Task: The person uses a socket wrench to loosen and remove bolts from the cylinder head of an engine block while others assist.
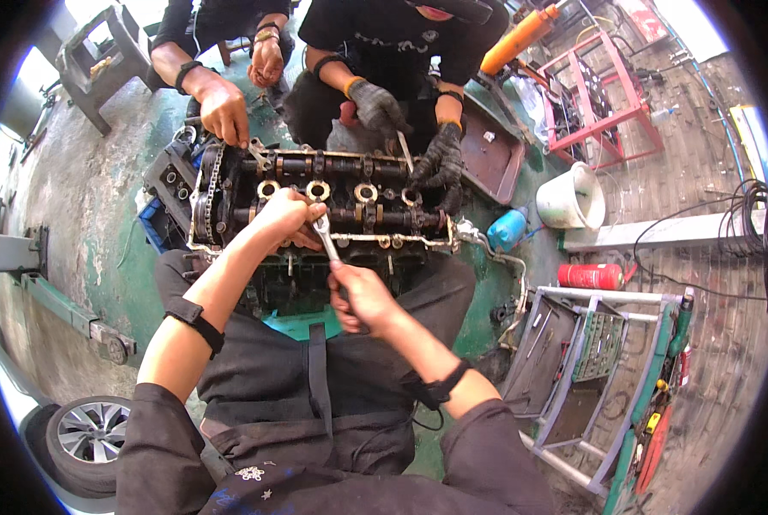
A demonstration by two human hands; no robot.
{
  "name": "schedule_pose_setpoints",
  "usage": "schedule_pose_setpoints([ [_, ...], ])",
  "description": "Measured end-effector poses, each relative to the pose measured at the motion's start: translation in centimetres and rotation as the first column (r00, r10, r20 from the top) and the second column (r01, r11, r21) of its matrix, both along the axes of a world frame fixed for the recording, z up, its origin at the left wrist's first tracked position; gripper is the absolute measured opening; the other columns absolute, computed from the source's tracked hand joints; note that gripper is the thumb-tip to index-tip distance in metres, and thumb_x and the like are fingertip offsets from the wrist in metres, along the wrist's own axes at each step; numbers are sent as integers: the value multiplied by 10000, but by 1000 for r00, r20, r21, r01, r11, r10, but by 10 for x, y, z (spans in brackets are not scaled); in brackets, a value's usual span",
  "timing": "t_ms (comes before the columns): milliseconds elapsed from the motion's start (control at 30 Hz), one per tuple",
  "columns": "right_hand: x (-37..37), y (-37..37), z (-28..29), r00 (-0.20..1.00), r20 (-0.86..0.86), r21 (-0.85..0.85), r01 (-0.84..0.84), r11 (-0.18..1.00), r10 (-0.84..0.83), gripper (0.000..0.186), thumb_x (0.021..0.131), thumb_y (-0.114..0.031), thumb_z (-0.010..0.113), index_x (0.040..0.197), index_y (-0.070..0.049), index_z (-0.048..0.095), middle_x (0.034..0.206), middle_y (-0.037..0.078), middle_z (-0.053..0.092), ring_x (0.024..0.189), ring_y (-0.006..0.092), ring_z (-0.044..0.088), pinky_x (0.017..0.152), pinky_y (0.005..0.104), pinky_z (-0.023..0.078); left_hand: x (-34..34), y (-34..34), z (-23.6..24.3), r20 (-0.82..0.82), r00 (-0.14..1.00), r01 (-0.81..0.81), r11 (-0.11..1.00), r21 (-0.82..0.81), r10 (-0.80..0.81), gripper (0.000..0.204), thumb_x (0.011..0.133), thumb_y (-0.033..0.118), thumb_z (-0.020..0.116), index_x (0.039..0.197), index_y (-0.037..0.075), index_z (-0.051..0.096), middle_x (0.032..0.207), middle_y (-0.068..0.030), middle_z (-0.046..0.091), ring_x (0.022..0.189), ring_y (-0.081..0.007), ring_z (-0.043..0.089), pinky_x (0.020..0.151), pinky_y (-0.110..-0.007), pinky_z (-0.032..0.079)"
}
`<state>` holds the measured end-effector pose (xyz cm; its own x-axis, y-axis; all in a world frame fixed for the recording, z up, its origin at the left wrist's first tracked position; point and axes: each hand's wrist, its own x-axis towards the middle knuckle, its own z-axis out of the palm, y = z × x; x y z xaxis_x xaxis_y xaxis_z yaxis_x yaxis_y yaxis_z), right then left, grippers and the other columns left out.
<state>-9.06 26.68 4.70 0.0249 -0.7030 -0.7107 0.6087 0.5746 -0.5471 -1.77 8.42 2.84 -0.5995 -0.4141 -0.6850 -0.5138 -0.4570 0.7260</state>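
A silver metal wrench (329,244) is grasped by its handle in the clenched bare right hand (362,296). At its head, just ahead of the grip, the curled bare left hand (291,216) is held with the thumb against the metal; whether it is pinched there cannot be told. The dark, oily engine (343,190) lies directly beyond the grip, with the wrench head over its near edge.

The work is judged to be partway along: the upper side is already uncovered, while the dark steel camshafts (295,164) and the silver chain (214,184), off to the left, are still seated. How many fastenings are left cannot be told.

Well right of the grip and farther out, a white plastic bucket (554,206) is seen, its contents unclear. In the brown metal tray (515,161), right of the engine's far side, a small pale scrap (489,136) is held. Nearer, right of the grip, slim tools (537,333) are laid in the grey metal tool cart (564,296).
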Motion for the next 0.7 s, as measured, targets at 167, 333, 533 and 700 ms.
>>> schedule_pose_setpoints([
  [167,-84,-13,2,910,-46,-23,-413,911,412,340,949,-382,418,863,-61,488,494,1,382,320,78,326,284,235,257,7,4,0,-105,992,-51,989,138,66,298,916,160,510,989,-129,530,858,-235,621,710,-332,658,590,-391,581],
  [333,-53,-6,2,954,-27,100,-295,950,299,384,948,-423,400,842,-61,470,501,15,377,318,96,308,294,246,256,12,7,-5,-143,983,-90,978,188,117,286,906,150,529,983,-125,538,845,-209,626,709,-314,660,609,-383,582],
  [533,-30,8,-9,997,-24,-11,-75,997,75,353,953,-382,409,808,-65,462,505,16,400,312,107,337,294,253,272,5,7,-6,-148,983,-84,986,147,106,259,894,134,539,933,-121,553,797,-172,623,651,-267,658,561,-344,582],
  [700,-25,6,-11,1000,-14,8,-25,1000,25,356,945,-385,431,815,-57,476,511,24,414,313,115,344,294,261,276,2,2,-4,-116,991,-52,994,101,64,254,886,115,522,957,-126,565,770,-171,616,599,-257,644,520,-351,579],
])
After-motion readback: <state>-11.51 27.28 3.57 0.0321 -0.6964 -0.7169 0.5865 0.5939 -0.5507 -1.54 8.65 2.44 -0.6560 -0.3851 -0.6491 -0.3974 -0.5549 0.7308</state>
